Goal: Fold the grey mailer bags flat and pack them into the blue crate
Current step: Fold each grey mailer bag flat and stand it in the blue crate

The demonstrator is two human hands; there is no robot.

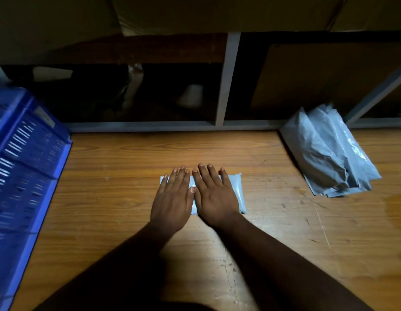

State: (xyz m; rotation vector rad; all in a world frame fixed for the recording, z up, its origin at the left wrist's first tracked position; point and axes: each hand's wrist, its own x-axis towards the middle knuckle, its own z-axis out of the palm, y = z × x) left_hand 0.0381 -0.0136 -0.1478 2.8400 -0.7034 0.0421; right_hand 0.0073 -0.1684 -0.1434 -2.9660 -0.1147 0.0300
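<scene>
Grey mailer pile [332, 153] beside shelf frame [227, 79]

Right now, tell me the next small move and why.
Probably lift the folded mailer bag and carry it left to the blue crate. Both hands, left hand and right hand, already press it flat on the wooden table.

Both forearms reach forward. The left hand [172, 198] and right hand [214, 198] lie palm-down side by side, fingers [180, 178] straight, thumbs touching.
</scene>
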